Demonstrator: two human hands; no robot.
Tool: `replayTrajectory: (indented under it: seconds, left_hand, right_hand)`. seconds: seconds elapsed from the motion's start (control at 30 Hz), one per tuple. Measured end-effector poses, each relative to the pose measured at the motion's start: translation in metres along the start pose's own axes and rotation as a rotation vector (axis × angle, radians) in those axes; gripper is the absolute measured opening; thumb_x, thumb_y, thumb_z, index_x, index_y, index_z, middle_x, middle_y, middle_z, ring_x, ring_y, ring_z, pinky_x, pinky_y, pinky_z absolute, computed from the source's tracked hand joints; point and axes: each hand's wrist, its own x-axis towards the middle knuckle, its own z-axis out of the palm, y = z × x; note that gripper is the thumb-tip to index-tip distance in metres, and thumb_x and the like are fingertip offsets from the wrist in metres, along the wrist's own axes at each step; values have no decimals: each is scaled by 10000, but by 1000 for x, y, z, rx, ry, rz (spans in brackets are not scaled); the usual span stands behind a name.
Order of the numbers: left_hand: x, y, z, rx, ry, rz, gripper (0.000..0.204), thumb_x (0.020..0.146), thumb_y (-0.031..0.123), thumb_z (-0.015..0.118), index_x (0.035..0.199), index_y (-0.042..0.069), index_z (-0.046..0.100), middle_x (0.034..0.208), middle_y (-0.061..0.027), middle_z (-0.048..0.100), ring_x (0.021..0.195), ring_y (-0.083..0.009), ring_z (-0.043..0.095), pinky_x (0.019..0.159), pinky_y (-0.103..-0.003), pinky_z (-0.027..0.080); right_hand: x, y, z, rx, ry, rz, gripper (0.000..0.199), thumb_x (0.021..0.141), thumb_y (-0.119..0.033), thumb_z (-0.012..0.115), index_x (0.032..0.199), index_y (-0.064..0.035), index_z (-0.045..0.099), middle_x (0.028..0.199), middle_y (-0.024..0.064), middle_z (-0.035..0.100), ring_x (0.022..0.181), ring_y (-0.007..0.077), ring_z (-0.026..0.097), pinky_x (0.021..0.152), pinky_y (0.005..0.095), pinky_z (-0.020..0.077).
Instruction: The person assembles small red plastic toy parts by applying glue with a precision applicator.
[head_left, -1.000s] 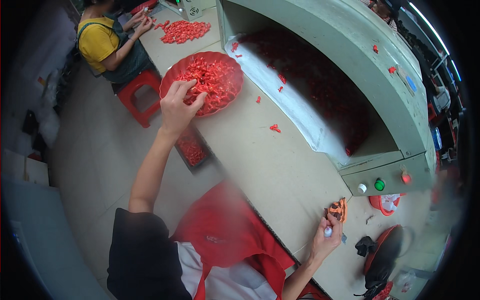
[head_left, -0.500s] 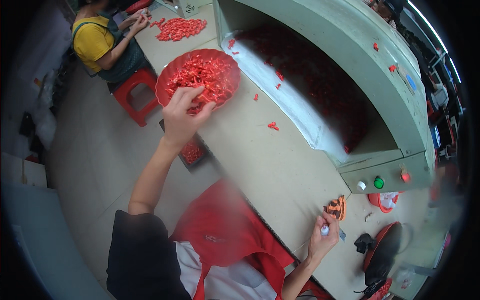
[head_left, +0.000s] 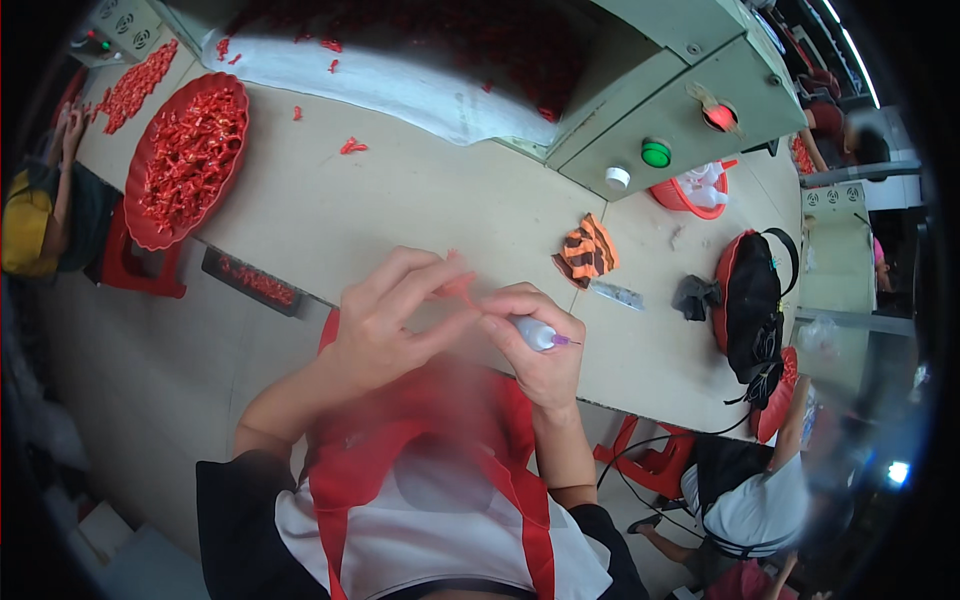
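Small red pieces (head_left: 190,150): glossy, plastic-looking. Scalloped red dish (head_left: 150,237): smooth plastic. White, purple-tipped squeeze bottle (head_left: 534,333): smooth plastic. Beige worktop (head_left: 450,195): smooth, low sheen. Pale-green machine housing (head_left: 690,148): apparently painted metal. Orange-and-brown striped cloth (head_left: 588,248): matt.

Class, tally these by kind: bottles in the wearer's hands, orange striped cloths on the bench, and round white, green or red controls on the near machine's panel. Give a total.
Bottle: 1
Cloth: 1
Controls: 3
Total: 5

Small irregular red piece (head_left: 456,284) and pale rounded squeeze bottle (head_left: 535,333) with purple needle tip (head_left: 561,340).
The piece, partly hidden, is at the left hand's (head_left: 388,318) fingertips; the bottle lies in the right hand (head_left: 540,362), tip pointing rightward.
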Motion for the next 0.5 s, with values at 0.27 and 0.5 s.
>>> replayTrajectory:
  seconds: [0.27,0.5]
  left_hand:
    - [-4,13,-2,32,-141,-85,365,709,-60,656,1065,-13,595,915,-114,565,749,-193,622,621,-263,529]
    - [-7,10,7,45,-65,-59,319,732,-75,631,1045,-19,605,903,-110,565,719,-185,617,586,-266,507]
  right_hand:
    - [-2,6,-8,108,-9,106,92,747,36,658,828,25,615,832,73,617,754,138,564,675,245,449]
    - [-3,12,-4,114,27,54,75,772,27,643,839,20,610,831,73,615,761,133,564,685,245,445]
